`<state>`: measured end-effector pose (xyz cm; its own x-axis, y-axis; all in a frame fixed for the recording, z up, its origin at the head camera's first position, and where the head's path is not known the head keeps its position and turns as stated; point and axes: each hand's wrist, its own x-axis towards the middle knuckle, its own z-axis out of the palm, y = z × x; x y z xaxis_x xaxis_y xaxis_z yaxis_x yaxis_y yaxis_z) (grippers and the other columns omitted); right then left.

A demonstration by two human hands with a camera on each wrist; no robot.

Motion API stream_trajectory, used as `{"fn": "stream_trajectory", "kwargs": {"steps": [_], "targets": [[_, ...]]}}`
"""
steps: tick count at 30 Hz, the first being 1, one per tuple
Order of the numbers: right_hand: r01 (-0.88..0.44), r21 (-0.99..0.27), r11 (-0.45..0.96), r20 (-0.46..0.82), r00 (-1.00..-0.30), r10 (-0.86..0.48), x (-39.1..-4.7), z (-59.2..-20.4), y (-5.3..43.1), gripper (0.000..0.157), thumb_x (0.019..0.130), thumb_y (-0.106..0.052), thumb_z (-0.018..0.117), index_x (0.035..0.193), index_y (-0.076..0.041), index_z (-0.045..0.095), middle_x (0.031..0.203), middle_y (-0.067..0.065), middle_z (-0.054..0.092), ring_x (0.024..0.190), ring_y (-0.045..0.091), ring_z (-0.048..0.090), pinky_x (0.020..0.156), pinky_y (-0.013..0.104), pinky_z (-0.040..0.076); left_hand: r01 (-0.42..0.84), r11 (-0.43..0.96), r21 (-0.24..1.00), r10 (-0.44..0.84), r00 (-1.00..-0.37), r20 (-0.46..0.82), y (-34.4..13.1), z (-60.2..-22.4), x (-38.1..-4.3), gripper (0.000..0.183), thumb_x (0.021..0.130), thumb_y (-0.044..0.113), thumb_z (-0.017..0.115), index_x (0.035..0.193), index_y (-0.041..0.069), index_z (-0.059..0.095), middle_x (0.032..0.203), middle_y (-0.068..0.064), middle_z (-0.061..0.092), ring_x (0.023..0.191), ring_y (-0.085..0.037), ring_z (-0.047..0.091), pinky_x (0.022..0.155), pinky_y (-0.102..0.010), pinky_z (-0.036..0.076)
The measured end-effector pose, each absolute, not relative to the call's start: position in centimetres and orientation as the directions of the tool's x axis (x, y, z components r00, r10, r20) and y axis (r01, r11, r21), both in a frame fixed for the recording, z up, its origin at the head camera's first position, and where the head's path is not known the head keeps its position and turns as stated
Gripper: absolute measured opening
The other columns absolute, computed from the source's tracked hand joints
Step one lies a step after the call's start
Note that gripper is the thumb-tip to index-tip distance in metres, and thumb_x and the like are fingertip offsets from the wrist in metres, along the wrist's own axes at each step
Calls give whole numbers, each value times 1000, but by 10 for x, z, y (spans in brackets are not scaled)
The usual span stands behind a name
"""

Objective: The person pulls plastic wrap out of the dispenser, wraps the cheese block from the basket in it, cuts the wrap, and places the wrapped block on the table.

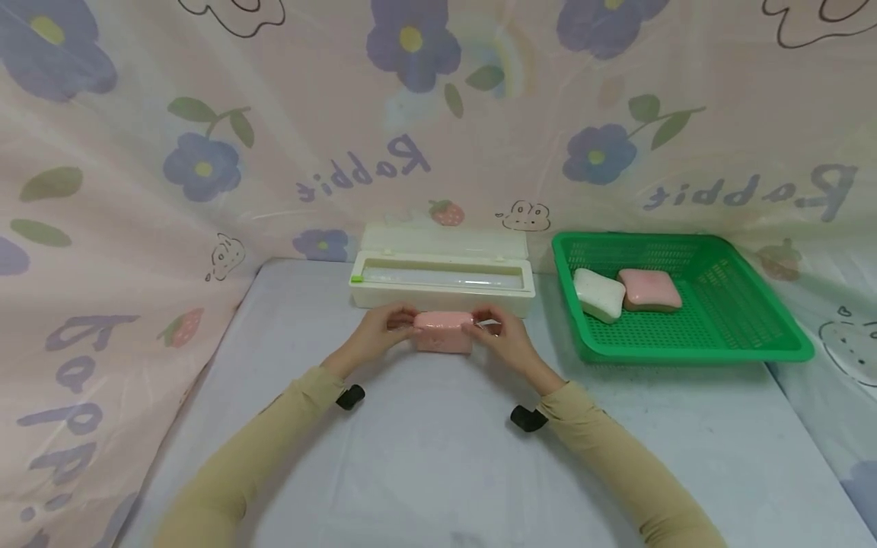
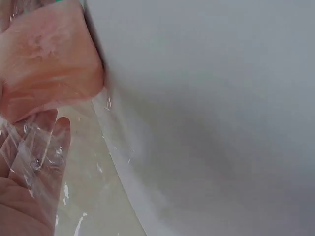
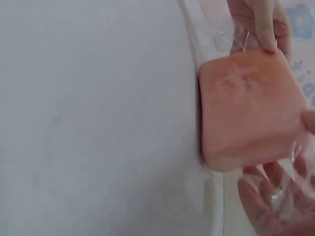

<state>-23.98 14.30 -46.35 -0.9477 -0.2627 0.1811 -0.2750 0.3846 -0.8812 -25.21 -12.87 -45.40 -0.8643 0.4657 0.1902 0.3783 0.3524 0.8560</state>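
A pink block with rounded edges, under clear plastic film, stands on edge at the middle of the table. My left hand holds its left end, thumb in front and fingers behind. At the opposite end my right hand holds it the same way. In the right wrist view, the right thumb presses on the block's face, while loose film wrinkles over the fingers below. The left wrist view shows film stretched across the left fingers too. Close behind the block is a white film dispenser box, lid raised.
On the right stands a green plastic basket. Inside it a speckled white block and another pink block lie side by side. A printed curtain hangs behind the table and at its sides.
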Motion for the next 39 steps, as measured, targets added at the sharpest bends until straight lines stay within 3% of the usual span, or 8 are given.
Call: {"fn": "stream_trajectory", "kwargs": {"steps": [10,16,20,26,32,36,39], "targets": [[-213,-909,359,154,-971,-185,-254,-467,145,36,89,-19,71,117,1,64,116,17,64,112,29,58,95,40,49,360,393,846,377,-902,209,-123,-455,-279,28,88,15,71,114,5,69,108,-7,69,93,-18,65,80,-30,55],[-152,-934,323,129,-987,-92,-258,-469,142,30,88,-15,72,111,4,66,111,16,67,99,21,63,77,21,54,253,427,868,284,-949,137,-116,-455,-283,32,85,24,74,111,6,71,105,-6,70,90,-16,66,80,-27,55],[-169,-932,322,167,-985,-33,-259,-470,139,26,86,-13,73,105,3,68,103,15,69,90,18,65,69,17,53,206,421,883,227,-967,117,-115,-456,-283,35,82,30,76,109,7,71,104,-4,71,93,-16,66,81,-27,55],[-156,-900,407,185,-982,32,-253,-470,146,29,83,-24,77,101,-3,70,99,9,70,92,18,65,74,22,54,216,457,863,159,-974,160,-124,-458,-275,43,77,34,80,109,7,70,102,-5,69,91,-17,66,80,-26,55],[-121,-901,417,164,-984,70,-241,-467,167,33,83,-19,77,106,1,65,100,13,66,92,24,62,76,28,53,229,472,851,51,-971,233,-142,-458,-254,45,74,31,84,107,5,68,104,-10,68,100,-28,63,86,-35,53],[-43,-910,413,92,-991,97,-236,-471,179,42,83,-21,77,112,4,59,106,16,61,96,26,59,81,32,53,164,499,851,-49,-975,217,-153,-462,-241,54,73,31,85,114,3,64,115,-12,64,109,-33,56,94,-40,48],[13,-921,390,19,-997,79,-234,-476,184,52,83,-25,77,119,5,54,113,20,59,104,30,59,87,38,52,58,493,868,-106,-986,126,-159,-465,-233,71,73,35,84,127,0,53,128,-16,54,116,-36,50,97,-42,45]]}}
